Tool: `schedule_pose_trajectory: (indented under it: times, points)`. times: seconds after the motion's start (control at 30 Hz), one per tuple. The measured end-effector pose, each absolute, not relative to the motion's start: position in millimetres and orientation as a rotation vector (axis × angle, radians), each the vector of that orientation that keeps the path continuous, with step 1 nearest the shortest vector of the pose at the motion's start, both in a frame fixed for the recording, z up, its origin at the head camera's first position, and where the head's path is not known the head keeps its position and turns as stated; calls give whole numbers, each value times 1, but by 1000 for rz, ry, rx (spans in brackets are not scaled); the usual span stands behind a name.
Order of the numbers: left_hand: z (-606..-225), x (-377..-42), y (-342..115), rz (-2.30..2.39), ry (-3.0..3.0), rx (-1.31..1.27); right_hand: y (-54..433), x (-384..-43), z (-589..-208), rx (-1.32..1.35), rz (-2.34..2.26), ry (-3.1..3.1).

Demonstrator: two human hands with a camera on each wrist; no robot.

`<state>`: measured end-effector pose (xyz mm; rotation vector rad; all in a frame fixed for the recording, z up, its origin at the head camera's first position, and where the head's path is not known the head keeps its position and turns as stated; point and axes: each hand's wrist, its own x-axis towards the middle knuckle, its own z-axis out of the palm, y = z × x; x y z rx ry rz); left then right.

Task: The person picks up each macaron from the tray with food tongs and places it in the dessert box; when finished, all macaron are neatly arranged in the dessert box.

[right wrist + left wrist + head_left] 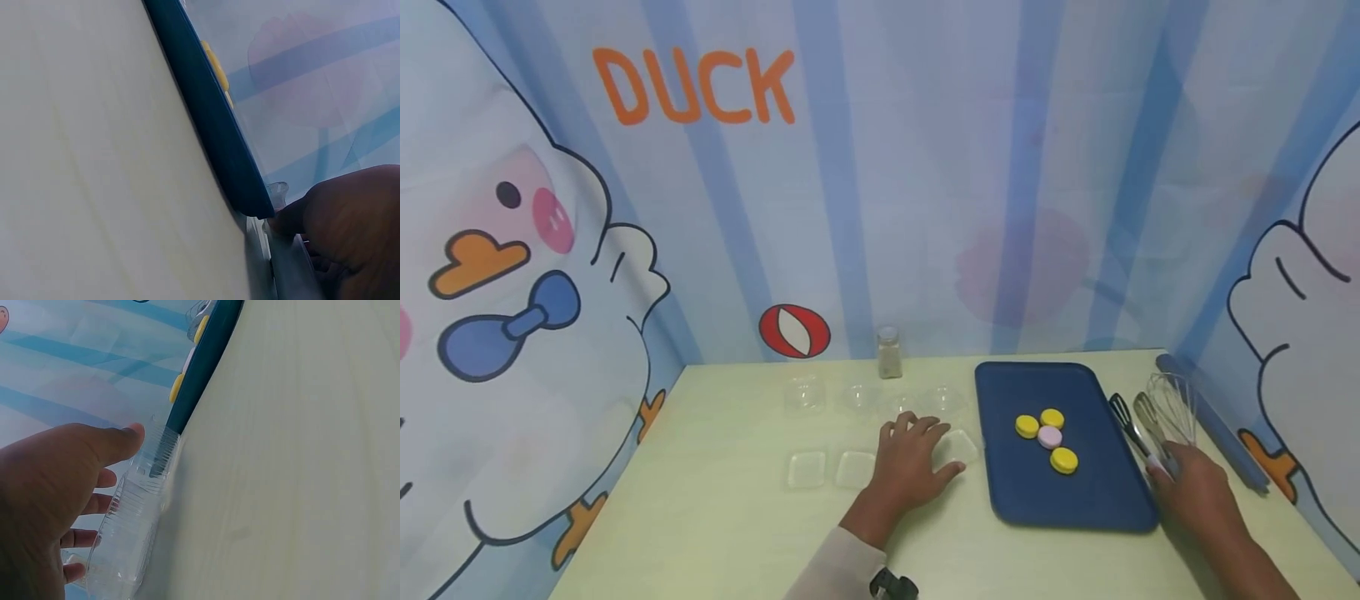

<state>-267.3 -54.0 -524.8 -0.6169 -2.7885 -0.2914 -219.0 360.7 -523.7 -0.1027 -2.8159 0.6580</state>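
Observation:
My left hand (910, 462) is among several small clear plastic boxes, fingers spread and slightly bent, thumb held apart. A clear box (957, 447) lies beside its thumb side; in the left wrist view, ribbed clear plastic boxes (128, 515) stand right at the fingertips. My right hand (1202, 496) grips the handle ends of a bunch of kitchen utensils at the right edge of the blue tray (1030, 500). Among them are a wire whisk (1176, 404), a black-headed slotted utensil (1122, 410) and a metal utensil (1146, 408). The right fingers are mostly hidden underneath.
On the tray sit several yellow macarons (1063, 460) and one pink macaron (1049, 437). A small glass jar (889, 354) stands at the table's back edge. More clear boxes (807, 470) lie to the left. A long grey-blue bar (1217, 429) runs along the right side.

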Motion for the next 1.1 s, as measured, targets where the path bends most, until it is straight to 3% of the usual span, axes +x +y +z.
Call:
schedule_pose_trajectory:
  times: [0.77, 1.1]
  points:
    - [-526, -268, -53, -310, -2747, -612, 354, -217, -519, -212, 696, -2728]
    - [-530, -268, -55, -354, -2747, -643, 344, -210, -518, -106, 652, -2584]
